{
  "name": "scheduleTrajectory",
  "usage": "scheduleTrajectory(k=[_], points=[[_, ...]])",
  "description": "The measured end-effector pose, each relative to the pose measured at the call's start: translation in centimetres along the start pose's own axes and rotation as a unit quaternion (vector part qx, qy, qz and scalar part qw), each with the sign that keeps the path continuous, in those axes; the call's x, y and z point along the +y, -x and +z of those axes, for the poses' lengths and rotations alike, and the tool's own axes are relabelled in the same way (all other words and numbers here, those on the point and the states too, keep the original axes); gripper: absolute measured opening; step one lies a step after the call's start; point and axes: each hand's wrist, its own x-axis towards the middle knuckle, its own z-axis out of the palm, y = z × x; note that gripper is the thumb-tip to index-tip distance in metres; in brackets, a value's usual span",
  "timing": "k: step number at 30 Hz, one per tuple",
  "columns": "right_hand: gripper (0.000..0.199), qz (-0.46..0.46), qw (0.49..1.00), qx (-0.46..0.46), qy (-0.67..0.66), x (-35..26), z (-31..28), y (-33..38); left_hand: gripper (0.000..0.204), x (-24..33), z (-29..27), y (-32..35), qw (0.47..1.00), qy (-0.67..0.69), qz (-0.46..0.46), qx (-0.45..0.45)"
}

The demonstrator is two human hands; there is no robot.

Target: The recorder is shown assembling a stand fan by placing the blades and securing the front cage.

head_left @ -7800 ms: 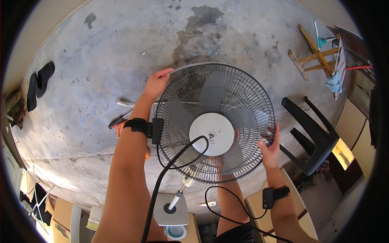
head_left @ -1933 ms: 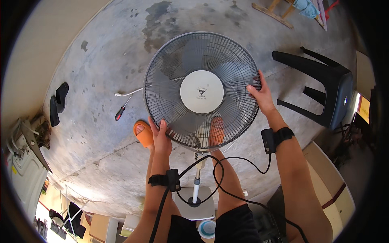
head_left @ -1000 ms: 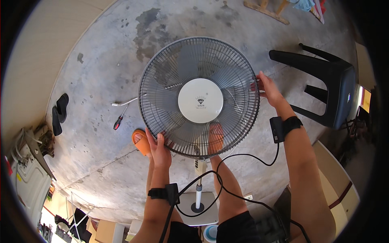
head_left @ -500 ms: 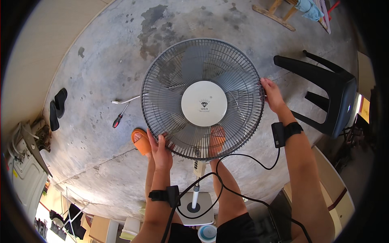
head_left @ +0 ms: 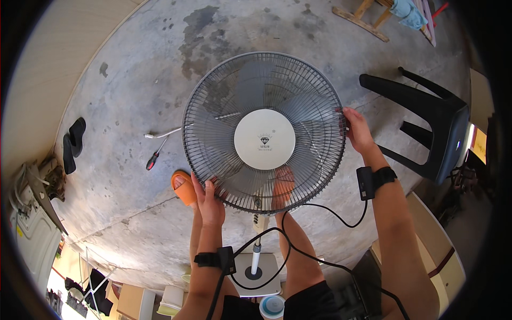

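A standing fan with a round white hub [head_left: 264, 128] faces up at me, its grey blades visible behind a dark wire grille [head_left: 320, 176]. My left hand [head_left: 211, 207] grips the grille's rim at the lower left, thumb on the near face. On the right side my right hand [head_left: 358, 128] holds the same rim; some of its fingertips are hidden behind the wires. Below the fan head, the pole [head_left: 255, 263] runs down to a pale square base [head_left: 269, 290] between my legs.
A screwdriver [head_left: 153, 161] and a white cable [head_left: 160, 134] lie on the concrete floor at left. Black slippers [head_left: 76, 137] are farther left. A black plastic stool [head_left: 434, 122] lies on its side at right. Black cords hang from my wrist bands. A wooden frame [head_left: 362, 24] stands far right.
The fan head has shifted slightly left and a little nearer, and my left hand has moved with it. Both hands keep their hold on the rim.
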Motion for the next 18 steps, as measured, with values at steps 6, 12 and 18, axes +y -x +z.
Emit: scheduleTrajectory(k=[6,12,18], points=[[0.028,0.013,0.997,0.062,0.05,-1.2,1.5,-0.4,0.061,0.3,0.0,0.2,0.999,-0.016,-0.024,0.02],[0.031,-0.08,0.986,0.049,0.138,-1.2,1.1,-2.2,0.061,0.2,-0.5,-0.1,0.999,-0.026,-0.039,0.021],[0.037,-0.031,0.985,0.018,0.169,-3.7,2.0,-1.5,0.061,0.5,-0.3,-0.1,1.0,-0.017,-0.022,-0.002]])
